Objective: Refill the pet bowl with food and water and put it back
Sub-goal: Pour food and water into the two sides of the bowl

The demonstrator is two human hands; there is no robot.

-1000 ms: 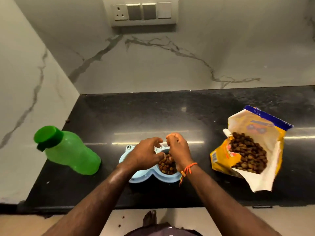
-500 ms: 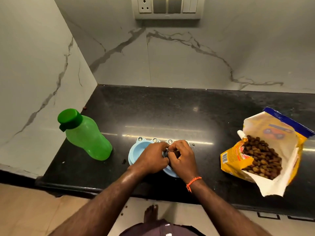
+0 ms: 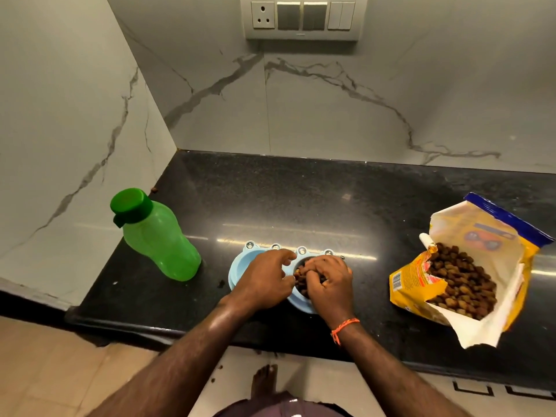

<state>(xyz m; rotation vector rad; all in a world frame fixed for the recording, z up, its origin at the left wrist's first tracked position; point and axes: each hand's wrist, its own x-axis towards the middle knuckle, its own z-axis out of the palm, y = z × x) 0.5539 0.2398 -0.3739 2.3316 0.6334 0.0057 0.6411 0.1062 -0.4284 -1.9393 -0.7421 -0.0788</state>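
Our fingers [image 3: 316,270] on the right hand [image 3: 329,282] curl down into the brown kibble [image 3: 302,279] in the right well of the pale blue pet bowl [image 3: 240,266]; whether they pinch any pieces we cannot tell. Our left hand [image 3: 264,281] lies over the middle of the bowl with its fingers loosely bent and parted, gripping nothing that we can see. The bowl sits on the black counter [image 3: 301,200] near its front edge, its left well bare of food. A capped green bottle [image 3: 156,236] stands to the left, well apart from the bowl. To the right an open yellow food bag [image 3: 469,266] lies on the counter, kibble showing at its mouth.
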